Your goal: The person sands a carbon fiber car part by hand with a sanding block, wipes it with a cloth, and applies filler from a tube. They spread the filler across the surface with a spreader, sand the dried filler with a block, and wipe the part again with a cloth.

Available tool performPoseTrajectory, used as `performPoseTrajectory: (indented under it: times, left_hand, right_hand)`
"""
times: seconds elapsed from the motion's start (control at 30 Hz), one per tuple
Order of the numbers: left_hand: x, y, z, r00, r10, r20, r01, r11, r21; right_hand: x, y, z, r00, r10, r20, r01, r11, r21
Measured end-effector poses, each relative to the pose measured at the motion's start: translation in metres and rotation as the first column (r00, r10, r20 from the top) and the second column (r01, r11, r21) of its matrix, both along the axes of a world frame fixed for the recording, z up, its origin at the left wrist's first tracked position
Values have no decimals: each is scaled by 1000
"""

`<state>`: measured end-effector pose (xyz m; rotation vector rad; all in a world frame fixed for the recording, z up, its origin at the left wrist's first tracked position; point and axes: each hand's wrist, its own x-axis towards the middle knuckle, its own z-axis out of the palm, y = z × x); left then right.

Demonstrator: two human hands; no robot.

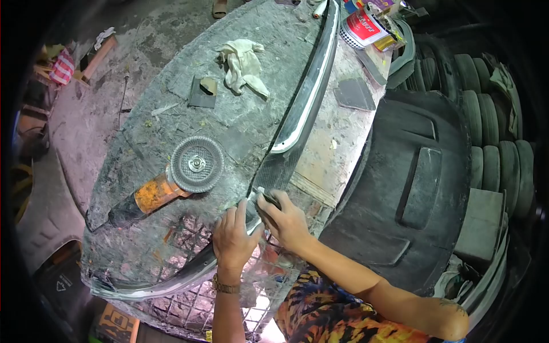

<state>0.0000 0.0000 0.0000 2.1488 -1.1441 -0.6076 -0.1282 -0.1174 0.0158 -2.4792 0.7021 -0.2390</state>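
Observation:
A long, curved black trim strip (306, 94) with white filler patches lies across the rough grey work surface. My left hand (233, 235), with a watch on the wrist, is closed around the strip near its bend, thumb on the near side. My right hand (286, 222) is beside it, fingers bent around a small dark piece (274, 201) pressed at the strip; its kind is mostly hidden by the fingers. An orange-and-black angle grinder (155, 192) with a round mesh-patterned guard lies to the left of my hands.
A white cloth glove (243, 66) and dark sandpaper squares (202, 98) lie on the work surface (166, 106). A red-labelled can (363, 27) stands at the far right edge. To the right is a black car hood (423, 131), with stacked tires (480, 114) behind.

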Motion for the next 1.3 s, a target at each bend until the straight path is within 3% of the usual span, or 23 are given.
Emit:
performPoseTrajectory:
  times: [0.07,0.1,0.37,0.43,0.57,0.63,0.7,0.83,1.03,1.1,1.23,1.3]
  left_hand:
    - [0,-1,-1,1000,10,-9,-10,1000,29]
    - [-9,-23,-8,998,17,-61,-20,999,-49]
    - [-1,-7,1,998,23,-53,-24,1000,-9]
    - [2,-2,0,1000,-17,-8,17,1000,15]
    - [3,-3,4,999,-2,-43,4,999,32]
    - [0,1,2,1000,-3,-20,3,1000,-8]
    - [1,-2,2,1000,-1,-25,1,1000,14]
    - [1,-2,-1,1000,15,-15,-15,1000,-18]
    - [0,-2,2,1000,-8,-30,9,999,34]
    - [4,-4,0,1000,5,-12,-5,1000,12]
    - [-1,-5,-2,999,9,35,-8,1000,-30]
    - [1,-4,2,998,36,-43,-37,999,-17]
  right_hand:
    - [-10,2,-3,999,1,-49,0,1000,32]
    - [-8,-22,7,995,4,-100,-9,999,-47]
    - [3,-7,9,997,11,-73,-10,1000,12]
    - [29,-9,6,999,3,-34,-4,999,-41]
    - [4,0,3,1000,-6,-3,6,1000,-29]
    - [33,-9,10,999,-23,23,23,1000,1]
    - [63,-31,14,996,-71,45,63,985,158]
    - [30,-41,24,983,-150,109,136,982,133]
    - [9,-8,18,996,-82,39,76,990,120]
    - [-4,2,11,999,-50,14,51,999,-9]
    - [21,-6,5,998,-45,52,43,998,40]
    - [10,-2,12,999,-41,18,39,997,72]
